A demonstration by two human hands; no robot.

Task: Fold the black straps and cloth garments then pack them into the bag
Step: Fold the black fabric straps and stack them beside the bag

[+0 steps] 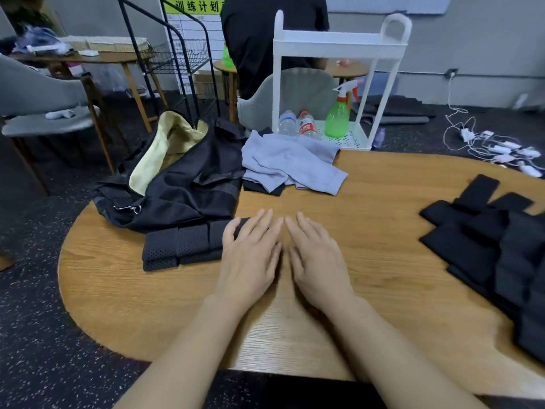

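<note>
My left hand (250, 252) lies flat on the wooden table (383, 261), fingers straight, its thumb touching the right end of a folded black perforated strap (182, 245). My right hand (317, 258) lies flat beside it, palm down, holding nothing. A black bag (182, 184) with a pale yellow lining stands unzipped at the table's far left. Grey cloth garments (292, 163) lie crumpled behind my hands, over a black piece. A pile of unfolded black straps (495, 249) covers the table's right side.
A white trolley (339, 42) stands past the table's far edge, holding two water bottles (298, 125) and a green spray bottle (339, 113). A person in black sits behind it. Chairs and a wire rack stand left; cables and chargers lie on the floor at right.
</note>
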